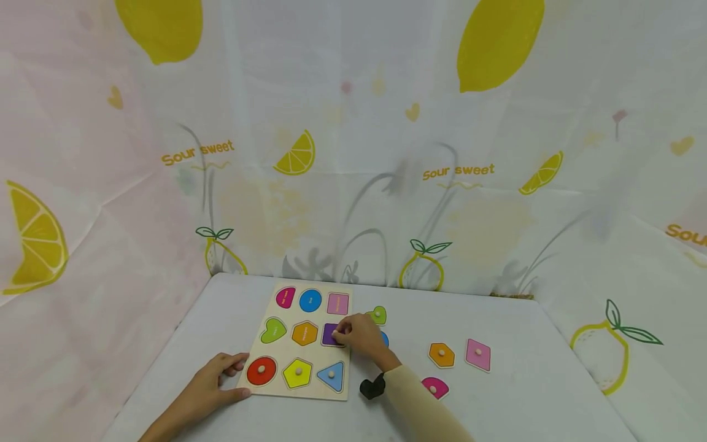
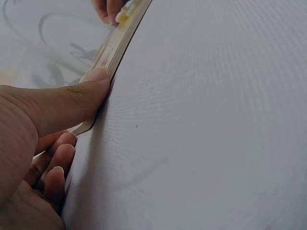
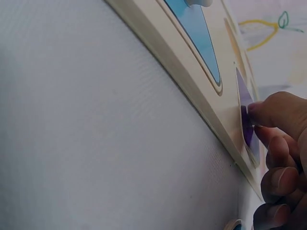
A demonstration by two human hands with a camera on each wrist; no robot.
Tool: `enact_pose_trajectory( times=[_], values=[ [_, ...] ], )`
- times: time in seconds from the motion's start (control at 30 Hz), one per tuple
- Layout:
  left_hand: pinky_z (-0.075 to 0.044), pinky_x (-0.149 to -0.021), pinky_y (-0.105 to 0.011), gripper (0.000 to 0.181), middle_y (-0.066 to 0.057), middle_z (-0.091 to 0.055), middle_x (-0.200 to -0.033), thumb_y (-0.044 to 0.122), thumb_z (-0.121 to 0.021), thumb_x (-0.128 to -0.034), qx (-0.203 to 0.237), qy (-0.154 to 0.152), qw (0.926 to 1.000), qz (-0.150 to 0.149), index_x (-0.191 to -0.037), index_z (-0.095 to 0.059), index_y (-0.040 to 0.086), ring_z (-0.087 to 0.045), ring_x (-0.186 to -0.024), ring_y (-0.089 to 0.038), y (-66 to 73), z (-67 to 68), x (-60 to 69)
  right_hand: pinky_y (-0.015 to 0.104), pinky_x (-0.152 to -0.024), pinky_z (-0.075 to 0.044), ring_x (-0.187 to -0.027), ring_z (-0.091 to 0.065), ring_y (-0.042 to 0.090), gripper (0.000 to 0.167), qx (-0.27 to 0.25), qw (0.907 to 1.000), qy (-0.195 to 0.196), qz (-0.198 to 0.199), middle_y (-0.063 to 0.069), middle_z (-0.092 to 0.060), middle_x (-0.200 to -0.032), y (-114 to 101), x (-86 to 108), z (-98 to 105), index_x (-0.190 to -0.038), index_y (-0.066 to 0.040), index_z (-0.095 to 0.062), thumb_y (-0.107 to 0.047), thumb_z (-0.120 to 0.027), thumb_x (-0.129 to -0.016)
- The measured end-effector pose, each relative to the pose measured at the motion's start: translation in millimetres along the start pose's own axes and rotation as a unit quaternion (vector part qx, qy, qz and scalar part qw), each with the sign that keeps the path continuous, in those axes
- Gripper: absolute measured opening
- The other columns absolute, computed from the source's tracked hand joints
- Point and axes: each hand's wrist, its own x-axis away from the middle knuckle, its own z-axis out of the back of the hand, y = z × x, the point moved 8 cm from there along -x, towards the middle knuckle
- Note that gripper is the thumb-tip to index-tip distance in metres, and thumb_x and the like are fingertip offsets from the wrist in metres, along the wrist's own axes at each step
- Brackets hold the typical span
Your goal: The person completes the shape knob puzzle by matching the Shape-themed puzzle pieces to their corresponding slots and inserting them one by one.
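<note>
We see the left hand [image 1: 212, 382], fingers curled, grip the puzzle board [image 1: 283, 348] by a corner; ahead, the right hand [image 1: 361, 334] pinches the purple piece [image 1: 328, 336] by its knob; beyond, only the head view catches a loose green heart [image 1: 380, 314].

A white table [image 1: 530, 393] bears a puzzle board [image 1: 283, 351] and loose pieces [image 1: 478, 355].

A plain cream sleeve [image 1: 422, 406] runs down to the wrist behind the right hand [image 1: 361, 334]. At its cuff [image 1: 393, 373], on the side facing the left hand [image 1: 212, 380], sits a small, rounded black piece [image 1: 372, 387]. The left hand's visible forearm [image 1: 175, 414] is bare.
</note>
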Motion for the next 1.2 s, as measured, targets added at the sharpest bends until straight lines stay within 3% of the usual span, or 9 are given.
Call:
enact_pose_trajectory(
  times=[0.23,0.67,0.97,1.2],
  values=[
    [-0.046,-0.079,-0.023,0.074,0.002,-0.057,-0.105,0.033,-0.092,-0.0748,-0.005,0.002,1.0000,0.002,-0.137,-0.063,0.003,-0.050,-0.095,-0.009,0.8,0.5,-0.6,0.019,-0.051,-0.034,-0.056,-0.043,0.002,0.015,-0.004,1.0000,-0.005,0.007,-0.012,-0.051,-0.060,-2.2,0.9,-1.0,-0.087,-0.011,-0.079,-0.026,-0.079,-0.091],
    [-0.046,-0.080,-0.024,0.075,0.002,-0.057,-0.106,0.033,-0.092,-0.0751,-0.010,-0.002,0.9998,0.014,-0.138,-0.063,0.004,-0.050,-0.095,-0.011,-0.9,0.1,-1.5,0.022,-0.052,-0.037,-0.060,-0.047,0.006,0.017,-0.016,0.9993,-0.028,-0.017,-0.009,-0.056,-0.067,-3.0,6.6,6.6,-0.096,-0.012,-0.079,-0.029,-0.078,-0.093],
    [-0.046,-0.080,-0.024,0.076,0.003,-0.058,-0.106,0.035,-0.092,-0.0751,-0.017,-0.004,0.9997,0.018,-0.138,-0.062,0.004,-0.051,-0.097,-0.013,0.9,-0.1,-2.6,0.024,-0.055,-0.043,-0.063,-0.051,0.004,0.012,0.007,0.9999,0.005,0.011,-0.009,-0.061,-0.073,13.6,22.7,33.8,-0.102,-0.013,-0.077,-0.021,-0.078,-0.092],
    [-0.046,-0.080,-0.023,0.077,0.003,-0.058,-0.105,0.036,-0.092,-0.0734,-0.018,-0.002,0.9994,0.029,-0.137,-0.063,0.004,-0.050,-0.096,-0.012,-1.4,-1.1,-2.3,0.024,-0.054,-0.042,-0.064,-0.049,0.011,0.016,-0.007,0.9996,0.024,-0.017,-0.005,-0.060,-0.076,33.5,43.6,64.0,-0.107,-0.008,-0.075,-0.017,-0.076,-0.094]
  ],
)
